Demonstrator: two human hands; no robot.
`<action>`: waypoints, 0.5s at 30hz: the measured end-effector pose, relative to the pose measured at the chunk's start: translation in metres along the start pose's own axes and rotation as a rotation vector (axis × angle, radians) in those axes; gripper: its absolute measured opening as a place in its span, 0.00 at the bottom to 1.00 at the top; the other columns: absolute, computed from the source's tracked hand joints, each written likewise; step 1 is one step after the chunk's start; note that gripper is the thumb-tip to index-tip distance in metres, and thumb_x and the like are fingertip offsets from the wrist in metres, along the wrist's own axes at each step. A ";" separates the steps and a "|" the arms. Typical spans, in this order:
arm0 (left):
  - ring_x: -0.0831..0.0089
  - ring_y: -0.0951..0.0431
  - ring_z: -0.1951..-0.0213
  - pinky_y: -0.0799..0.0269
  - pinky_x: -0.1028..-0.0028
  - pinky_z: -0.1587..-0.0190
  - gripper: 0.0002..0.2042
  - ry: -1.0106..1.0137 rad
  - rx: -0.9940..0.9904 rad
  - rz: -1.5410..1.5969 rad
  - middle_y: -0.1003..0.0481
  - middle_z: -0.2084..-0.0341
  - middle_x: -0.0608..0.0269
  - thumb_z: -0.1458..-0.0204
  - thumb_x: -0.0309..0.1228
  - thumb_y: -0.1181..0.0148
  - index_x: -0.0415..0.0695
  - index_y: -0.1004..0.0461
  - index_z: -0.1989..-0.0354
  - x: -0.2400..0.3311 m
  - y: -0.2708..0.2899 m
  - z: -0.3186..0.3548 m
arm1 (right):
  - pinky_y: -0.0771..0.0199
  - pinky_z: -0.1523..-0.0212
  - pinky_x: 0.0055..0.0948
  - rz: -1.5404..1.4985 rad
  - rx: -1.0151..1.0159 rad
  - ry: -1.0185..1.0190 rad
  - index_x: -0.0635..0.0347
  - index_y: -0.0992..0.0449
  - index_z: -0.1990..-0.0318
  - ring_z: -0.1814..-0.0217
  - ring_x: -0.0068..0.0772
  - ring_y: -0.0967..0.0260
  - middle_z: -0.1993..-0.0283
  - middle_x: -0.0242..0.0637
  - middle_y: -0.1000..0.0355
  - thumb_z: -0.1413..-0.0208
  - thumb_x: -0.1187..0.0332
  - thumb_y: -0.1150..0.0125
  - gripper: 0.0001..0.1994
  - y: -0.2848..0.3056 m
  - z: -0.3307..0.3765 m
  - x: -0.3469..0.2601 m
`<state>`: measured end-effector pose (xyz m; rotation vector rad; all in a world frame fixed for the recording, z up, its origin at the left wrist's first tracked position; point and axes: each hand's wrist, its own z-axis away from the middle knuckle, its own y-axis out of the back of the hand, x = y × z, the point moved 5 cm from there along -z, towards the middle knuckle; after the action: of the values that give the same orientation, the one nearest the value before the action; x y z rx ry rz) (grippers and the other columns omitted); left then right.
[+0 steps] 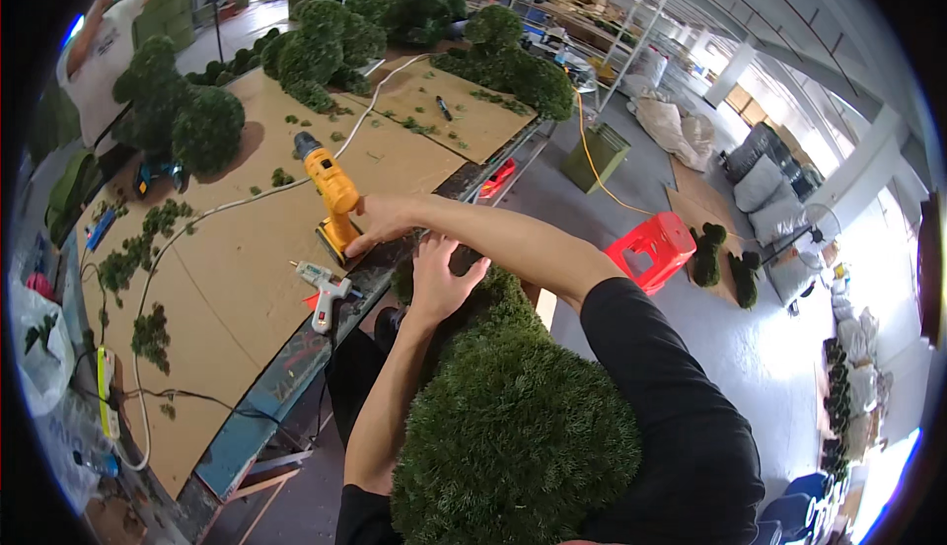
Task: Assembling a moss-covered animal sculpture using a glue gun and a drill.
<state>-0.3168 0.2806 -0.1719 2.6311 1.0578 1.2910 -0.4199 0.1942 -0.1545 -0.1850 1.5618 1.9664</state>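
Observation:
My right hand (380, 221) reaches across to the yellow cordless drill (330, 180), its fingers closed round the lower handle near the battery base. The drill stands at the table's edge, its dark chuck pointing away from me. My left hand (444, 284) rests on the far end of an artificial topiary (518, 436), thumb and fingers spread apart. The topiary's large round green ball lies against my body between my arms. A white hot glue gun (324, 293) lies on the table's edge just left of my left hand.
The brown board-covered table (247, 289) bears foliage scraps (151, 338), a white cable (197, 218) and a small dark tool (443, 107). Green topiaries (321, 47) crowd its far side. A red stool (653, 249) stands right. A person (104, 62) is at the far left.

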 end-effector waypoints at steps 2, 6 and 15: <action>0.51 0.29 0.42 0.36 0.55 0.40 0.19 -0.019 -0.035 0.046 0.25 0.47 0.56 0.52 0.33 0.28 0.44 0.22 0.51 0.008 -0.007 -0.010 | 0.29 0.35 0.39 -0.077 0.083 -0.024 0.61 0.39 0.28 0.36 0.50 0.29 0.34 0.53 0.30 0.54 0.37 0.24 0.52 0.007 -0.004 0.022; 0.52 0.29 0.44 0.35 0.56 0.40 0.21 0.063 -0.066 0.050 0.25 0.49 0.55 0.53 0.32 0.28 0.43 0.23 0.49 0.002 0.000 -0.002 | 0.28 0.37 0.41 -0.217 0.239 0.070 0.58 0.33 0.33 0.37 0.46 0.28 0.38 0.49 0.26 0.54 0.39 0.22 0.47 0.006 -0.018 0.016; 0.51 0.29 0.45 0.36 0.55 0.42 0.23 -0.044 0.016 0.099 0.25 0.50 0.56 0.54 0.35 0.27 0.45 0.24 0.49 0.001 -0.001 -0.006 | 0.27 0.42 0.36 -0.390 0.321 0.288 0.59 0.30 0.42 0.45 0.36 0.29 0.50 0.38 0.26 0.48 0.48 0.22 0.34 0.013 -0.045 0.022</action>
<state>-0.3212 0.2803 -0.1682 2.7426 0.9474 1.2397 -0.4563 0.1595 -0.1673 -0.6112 1.8357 1.4144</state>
